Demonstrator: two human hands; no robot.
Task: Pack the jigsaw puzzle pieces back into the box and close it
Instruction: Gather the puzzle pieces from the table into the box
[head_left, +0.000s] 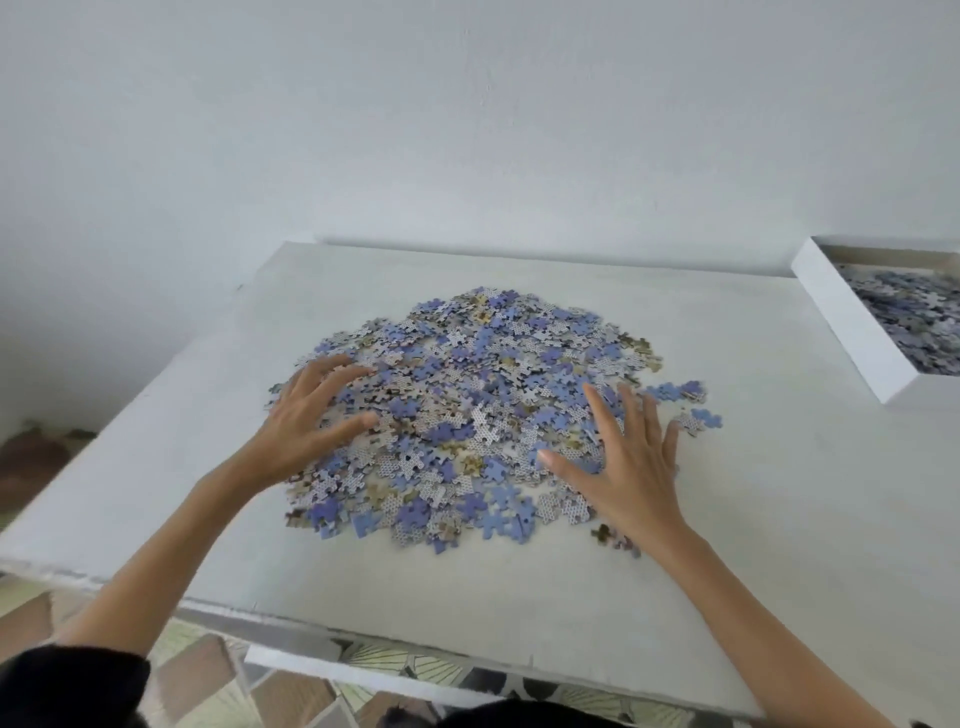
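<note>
A wide heap of blue, grey and tan jigsaw pieces (478, 410) lies in the middle of the white table (779, 519). My left hand (306, 415) rests on the heap's left edge, fingers spread and slightly curled over pieces. My right hand (628, 462) lies flat on the heap's right side, fingers apart. Neither hand holds anything. A few stray pieces (701, 415) sit just right of the heap. The white box (852, 332) stands open at the table's far right, partly cut off by the frame, with several pieces inside.
A white wall rises right behind the table. The table's near edge (363, 629) runs across the bottom, with patterned floor tiles (208, 675) below. A white flat panel (332, 670) shows under the near edge. No box lid is visible.
</note>
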